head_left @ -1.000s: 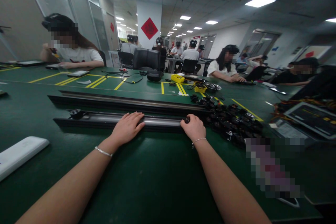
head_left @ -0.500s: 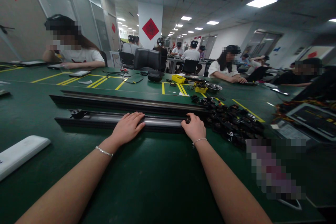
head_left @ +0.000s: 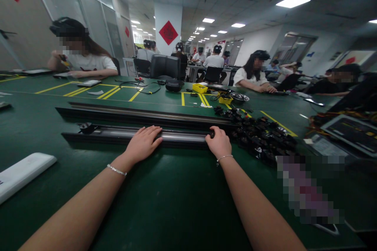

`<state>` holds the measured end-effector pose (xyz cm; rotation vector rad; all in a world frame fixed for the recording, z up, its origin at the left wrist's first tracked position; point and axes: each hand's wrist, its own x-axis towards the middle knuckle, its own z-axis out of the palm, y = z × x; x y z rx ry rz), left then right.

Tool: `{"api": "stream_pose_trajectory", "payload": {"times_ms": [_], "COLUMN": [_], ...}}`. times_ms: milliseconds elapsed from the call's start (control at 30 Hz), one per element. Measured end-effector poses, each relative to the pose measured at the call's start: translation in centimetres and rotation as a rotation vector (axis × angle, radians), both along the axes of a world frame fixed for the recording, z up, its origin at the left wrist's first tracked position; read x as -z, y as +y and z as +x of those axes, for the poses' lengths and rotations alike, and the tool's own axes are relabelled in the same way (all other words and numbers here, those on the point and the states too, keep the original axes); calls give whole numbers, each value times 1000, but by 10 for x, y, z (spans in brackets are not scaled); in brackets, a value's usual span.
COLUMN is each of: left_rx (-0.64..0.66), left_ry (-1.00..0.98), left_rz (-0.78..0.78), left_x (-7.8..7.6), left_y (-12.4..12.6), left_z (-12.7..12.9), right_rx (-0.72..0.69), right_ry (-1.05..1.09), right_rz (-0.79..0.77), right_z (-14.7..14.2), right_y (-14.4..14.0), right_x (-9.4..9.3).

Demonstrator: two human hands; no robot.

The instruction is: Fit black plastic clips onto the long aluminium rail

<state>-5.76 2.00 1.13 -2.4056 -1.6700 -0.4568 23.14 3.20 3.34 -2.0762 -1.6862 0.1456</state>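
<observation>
Nearest you: white flat rectangular plastic slab (head_left: 20,173) on the green matted table (head_left: 165,200), untouched. Your left hand (head_left: 143,142) lies flat, fingers spread, pressing on the near long black metal rail with a grey rod along it (head_left: 118,133). Your right hand (head_left: 218,142) is curled at that rail's right end, apparently pinching a small black fitting; view too poor to confirm. One black slider (head_left: 86,127) already sits at the rail's left end. Right of it, the heap of small black parts (head_left: 260,137) remains large. Behind, a second long black rail (head_left: 141,113) lies bare
</observation>
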Motion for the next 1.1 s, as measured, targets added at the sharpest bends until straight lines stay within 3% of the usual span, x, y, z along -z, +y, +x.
{"api": "stream_pose_trajectory", "payload": {"times_ms": [700, 1100], "left_rx": [-3, -11], "left_ry": [-15, -18], "left_rz": [-17, -21], "left_x": [-2, -3], "left_y": [-1, -1], "left_z": [1, 0], "right_rx": [-10, 47], "right_ry": [49, 105], "right_rz": [68, 7], "right_z": [9, 18], "right_y": [4, 9], "right_x": [5, 5]}}
